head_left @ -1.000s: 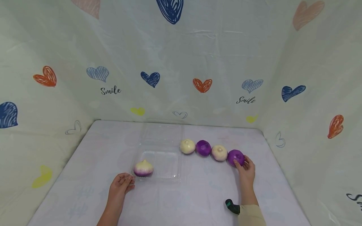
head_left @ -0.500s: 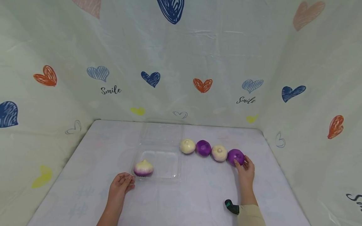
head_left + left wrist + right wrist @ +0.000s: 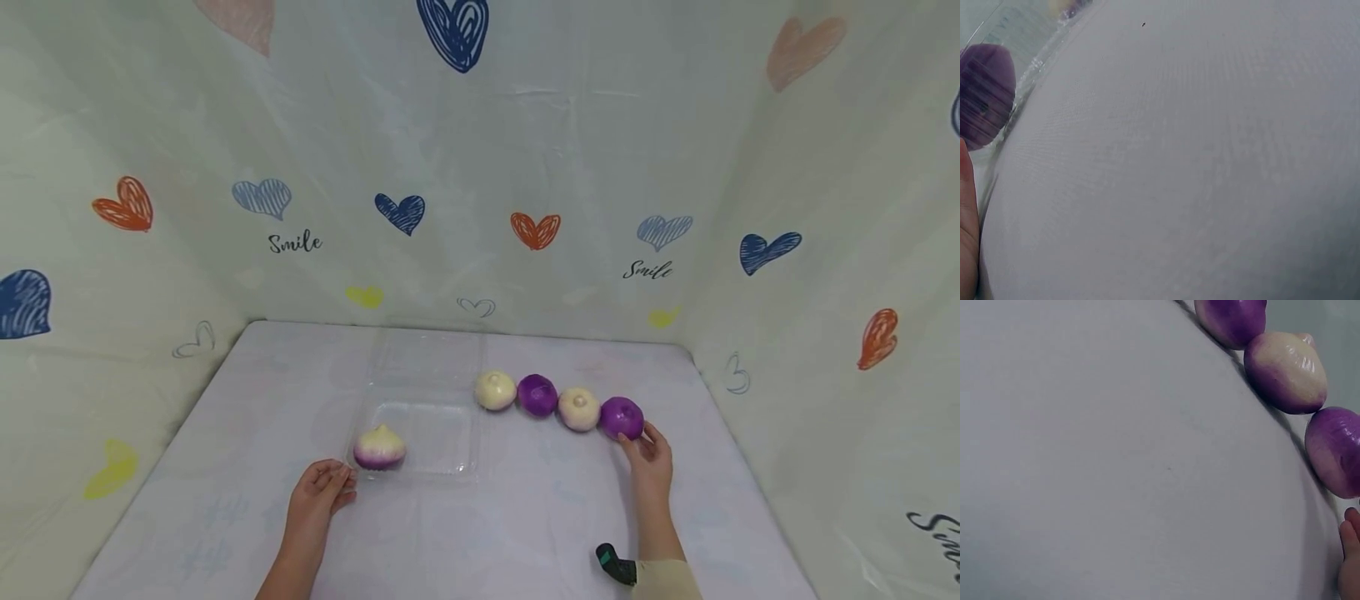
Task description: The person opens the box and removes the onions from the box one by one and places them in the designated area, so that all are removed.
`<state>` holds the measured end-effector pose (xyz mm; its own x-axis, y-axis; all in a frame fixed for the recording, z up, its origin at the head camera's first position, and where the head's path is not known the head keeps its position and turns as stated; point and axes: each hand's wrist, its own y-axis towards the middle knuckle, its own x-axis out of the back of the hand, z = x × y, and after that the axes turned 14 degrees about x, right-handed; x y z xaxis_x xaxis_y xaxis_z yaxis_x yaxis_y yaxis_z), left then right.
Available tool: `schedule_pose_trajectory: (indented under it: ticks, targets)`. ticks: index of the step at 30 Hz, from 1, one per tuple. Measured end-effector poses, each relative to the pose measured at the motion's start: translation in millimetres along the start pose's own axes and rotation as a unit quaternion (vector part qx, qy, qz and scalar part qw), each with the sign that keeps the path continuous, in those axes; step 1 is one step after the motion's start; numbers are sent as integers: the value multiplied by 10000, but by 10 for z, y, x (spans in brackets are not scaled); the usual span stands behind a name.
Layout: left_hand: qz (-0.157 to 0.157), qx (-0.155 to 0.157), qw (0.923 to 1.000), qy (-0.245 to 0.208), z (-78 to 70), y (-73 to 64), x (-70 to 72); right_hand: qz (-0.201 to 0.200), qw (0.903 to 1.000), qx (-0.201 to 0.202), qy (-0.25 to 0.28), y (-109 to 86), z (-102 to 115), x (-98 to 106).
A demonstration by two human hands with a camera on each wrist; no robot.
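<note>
In the head view my left hand pinches the front left corner of a clear plastic container, whose lid lies folded back. Inside, at that corner, sits a white-and-purple onion, seen through the wall in the left wrist view as a purple shape. My right hand is at the near right side of a purple onion, the last in a slanting row. The right wrist view shows its fingers uncurled just below that onion, with a small gap between.
The row continues leftward with a pale onion, a purple onion and another pale onion next to the container. A black device sticks out from the right wrist. Heart-print sheeting walls the white table.
My right hand has drawn back slightly from the purple onion, its thumb no longer overlapping it as much. The left hand stays at the container corner. The head view has shifted slightly.
</note>
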<state>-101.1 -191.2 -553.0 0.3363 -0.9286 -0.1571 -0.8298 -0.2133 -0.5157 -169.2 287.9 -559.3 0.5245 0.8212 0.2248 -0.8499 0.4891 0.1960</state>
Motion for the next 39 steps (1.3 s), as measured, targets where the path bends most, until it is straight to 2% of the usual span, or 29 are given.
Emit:
schedule_pose_trajectory:
  ticks: [5,10,18,23,29,34,39]
  targets:
    - [-85,4,9999,114,-3,-4,-5,9,9999,91,-47,-131,91,3]
    - [-166,12,9994,312,-10,-14,-12,39,9997,164,174,-250,260,-75]
    - [-53,-82,9997,210,-6,-17,9,589,9963,99,624,-437,560,-342]
    - [6,-117,9999,60,12,5,12,811,9917,239,972,-519,697,-520]
    - [38,-137,9999,43,25,19,22,1408,9839,184,1085,-638,887,-692]
    - [19,-144,9999,78,22,23,22,2051,9727,212,1061,-747,1049,-817]
    - [-18,-120,9999,54,21,18,21,2632,9590,431,957,-835,1150,-936]
